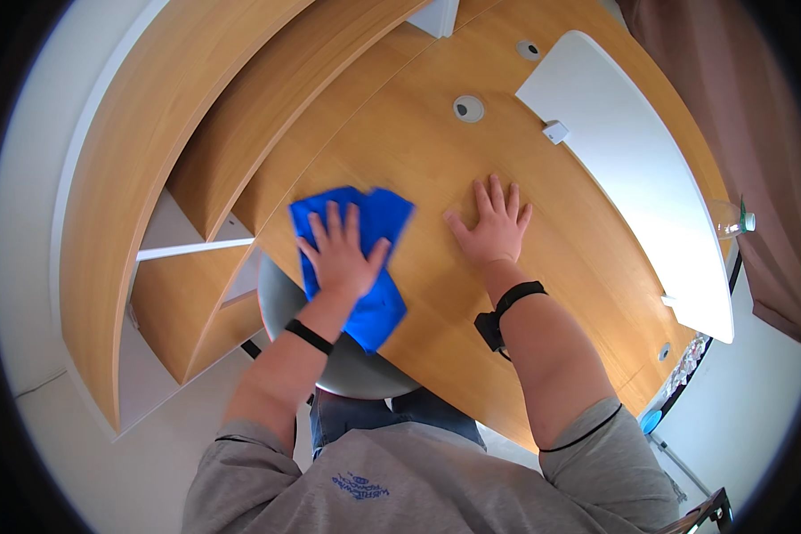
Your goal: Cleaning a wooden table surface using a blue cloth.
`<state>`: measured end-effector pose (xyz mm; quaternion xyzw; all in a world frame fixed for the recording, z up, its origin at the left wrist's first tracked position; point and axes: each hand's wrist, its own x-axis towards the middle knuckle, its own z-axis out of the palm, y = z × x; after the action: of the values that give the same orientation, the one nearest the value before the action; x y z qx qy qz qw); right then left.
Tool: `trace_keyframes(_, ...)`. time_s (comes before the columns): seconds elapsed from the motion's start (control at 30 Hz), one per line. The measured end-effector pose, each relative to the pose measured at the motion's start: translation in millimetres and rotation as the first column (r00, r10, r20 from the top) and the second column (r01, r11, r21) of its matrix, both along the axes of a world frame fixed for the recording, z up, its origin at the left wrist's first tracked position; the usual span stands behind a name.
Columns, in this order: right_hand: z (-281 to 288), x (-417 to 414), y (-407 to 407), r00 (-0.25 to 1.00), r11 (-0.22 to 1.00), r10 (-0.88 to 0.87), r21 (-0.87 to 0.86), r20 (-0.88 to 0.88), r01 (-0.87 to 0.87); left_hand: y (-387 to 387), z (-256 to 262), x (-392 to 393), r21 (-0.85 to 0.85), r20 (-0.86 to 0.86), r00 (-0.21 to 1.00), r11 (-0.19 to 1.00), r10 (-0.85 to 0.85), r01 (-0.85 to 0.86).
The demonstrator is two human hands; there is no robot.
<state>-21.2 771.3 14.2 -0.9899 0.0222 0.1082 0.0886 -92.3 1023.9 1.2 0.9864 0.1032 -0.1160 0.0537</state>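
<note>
My left hand (pixel 344 257) lies flat, fingers spread, on a bright blue cloth (pixel 380 310) on the wood-grain desk (pixel 427 160). The cloth is creased, and its near side reaches the desk's front edge. Some blur shows around the cloth and this hand. To the right, my right hand (pixel 494 223) rests on the bare desktop with fingers apart and nothing in it. Its palm side is hidden against the wood.
A white curved panel (pixel 621 160) stands clamped along the desk's right side, a clear plastic bottle (pixel 727 220) behind it. Wooden shelving (pixel 180 294) borders the left. Round cable grommets (pixel 468 109) sit in the desktop. A grey round stool seat (pixel 360 374) is below the front edge.
</note>
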Motion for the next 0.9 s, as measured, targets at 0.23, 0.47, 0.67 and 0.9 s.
trace_keyframes(0.23, -0.2, 2.9, 0.5, 1.000, 1.000, 0.021, 0.024, -0.010, -0.020, -115.5, 8.8, -66.9, -0.268, -0.085, 0.836, 0.820, -0.542, 0.505)
trace_keyframes(0.47, -2.0, 1.4, -2.4, 0.998, 0.999, 0.003, 0.047, -0.065, 0.001, -138.7, -1.1, -96.4, -0.461, -0.116, 0.567, 0.550, -0.815, 0.696)
trace_keyframes(0.67, -3.9, 2.4, -3.8, 0.998, 0.999, 0.011, 0.041, -0.055, -0.009, -75.2, -6.2, -44.0, -0.256, 0.058, 0.854, 0.819, -0.517, 0.513)
trace_keyframes(0.9, -1.8, 2.3, -2.9, 1.000, 0.999, 0.017, 0.036, -0.024, -0.017, -20.4, -3.3, 100.1, -0.078, 0.072, 0.996, 0.995, -0.059, 0.065)
